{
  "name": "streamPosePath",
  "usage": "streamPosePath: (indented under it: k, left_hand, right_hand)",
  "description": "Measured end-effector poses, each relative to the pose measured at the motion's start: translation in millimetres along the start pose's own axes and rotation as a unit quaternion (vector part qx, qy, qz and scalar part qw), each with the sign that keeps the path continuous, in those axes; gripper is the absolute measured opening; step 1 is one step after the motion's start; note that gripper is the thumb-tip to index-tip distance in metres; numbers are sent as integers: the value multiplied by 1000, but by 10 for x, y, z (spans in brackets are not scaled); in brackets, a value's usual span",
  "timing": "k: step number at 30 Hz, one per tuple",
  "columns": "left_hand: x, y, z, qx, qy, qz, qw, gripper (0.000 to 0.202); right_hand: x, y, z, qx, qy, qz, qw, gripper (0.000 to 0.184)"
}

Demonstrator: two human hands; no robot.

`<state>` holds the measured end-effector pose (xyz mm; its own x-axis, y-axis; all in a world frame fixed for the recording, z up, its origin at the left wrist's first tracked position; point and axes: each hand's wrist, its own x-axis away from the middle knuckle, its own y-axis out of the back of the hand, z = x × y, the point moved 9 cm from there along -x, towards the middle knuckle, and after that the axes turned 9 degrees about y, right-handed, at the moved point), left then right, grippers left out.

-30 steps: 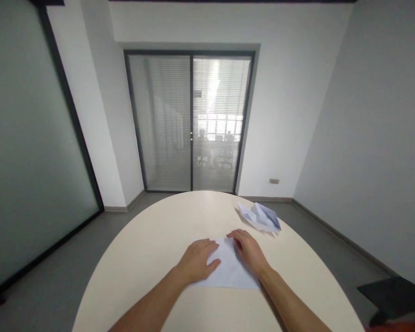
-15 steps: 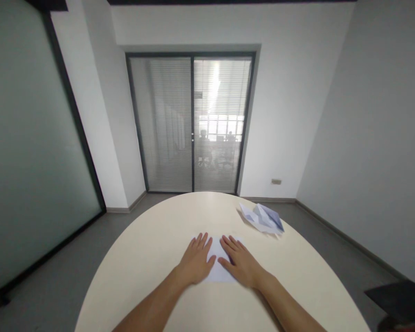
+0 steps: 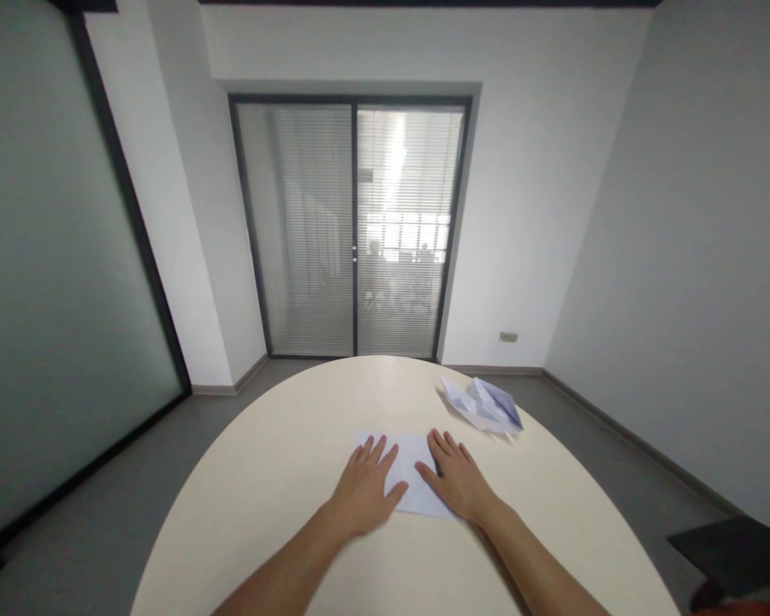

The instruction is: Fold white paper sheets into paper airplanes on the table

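Observation:
A white sheet of paper (image 3: 413, 466) lies flat on the pale round table (image 3: 257, 505) in front of me. On its left part rests my left hand (image 3: 367, 489), palm down with the fingers spread. My right hand (image 3: 457, 477) lies on the right part of the sheet, its fingers stretched forward and the thumb pointing inward. The middle of the paper shows between the two hands; the rest of it is partly covered by them. Neither hand grips anything.
A folded, crumpled piece of white paper (image 3: 486, 405) stands near the table's far right edge. Beyond the table is a glass door with blinds (image 3: 352, 231). A dark flat object (image 3: 737, 552) shows at the lower right, off the table.
My right hand has slid to the right across the paper, widening the gap between my hands. More of the sheet shows, and it sits slightly turned. My left hand stays almost in place.

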<state>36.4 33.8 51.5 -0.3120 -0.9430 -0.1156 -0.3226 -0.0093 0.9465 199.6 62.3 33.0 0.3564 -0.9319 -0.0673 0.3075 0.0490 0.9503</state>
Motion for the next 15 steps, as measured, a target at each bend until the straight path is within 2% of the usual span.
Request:
streamPosePath:
  k: [2, 5, 9, 12, 15]
  left_hand:
    - [-30, -67, 66, 1, 8, 23, 1000, 67]
    - [-119, -113, 258, -3, 53, 14, 998, 67]
    - [-184, -131, 419, -19, 95, -1, 995, 66]
    - [-161, -105, 380, -10, 71, 11, 997, 68]
    - [-110, -81, 264, 11, 6, 44, 999, 73]
  right_hand:
    - [-28, 51, 13, 0, 12, -15, 1000, 72]
    - [-22, 130, 117, -8, 64, -30, 997, 64]
    - [37, 52, 328, -49, 156, 27, 986, 74]
    - [32, 10, 334, -59, 159, 33, 985, 75]
    - [-3, 12, 276, -59, 146, 19, 987, 67]
